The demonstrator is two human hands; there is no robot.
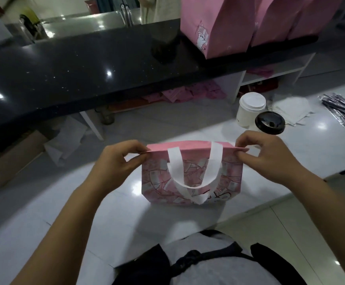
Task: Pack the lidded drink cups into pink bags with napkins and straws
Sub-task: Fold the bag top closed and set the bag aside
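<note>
Black counter (75,64), largest of all, sweeping from nine o'clock across to two o'clock in the upper half, glossy and speckled. Below it a white glossy surface (105,212), filling the middle and lower frame from eight o'clock round to three o'clock. On the counter at one o'clock, tall pink bags (218,23) side by side, upright, the nearest with a small printed figure. Behind the counter at eleven o'clock, a steel sink (85,23) with a tap.

Dead centre on the white surface, a smaller pink bag (159,182), upright, patterned on the near face, with white handles (196,187) drooping down over that face. Top edge pulled flat and straight between the two hands. Contents not to be told from here.

Left hand (116,163) at nine o'clock of the bag, thumb and fingers pinched together on the top left corner. Right hand (270,159) at three o'clock of it, thumb and forefinger pinched on the top right corner, other fingers curled.

At one o'clock of the bag, a white-lidded cup (249,110) upright, and just beside it, nearer the right hand, a black-lidded cup (269,122). Further out toward two o'clock, loose white napkins (290,108), then a fan of wrapped straws (344,112) at the right edge.
</note>
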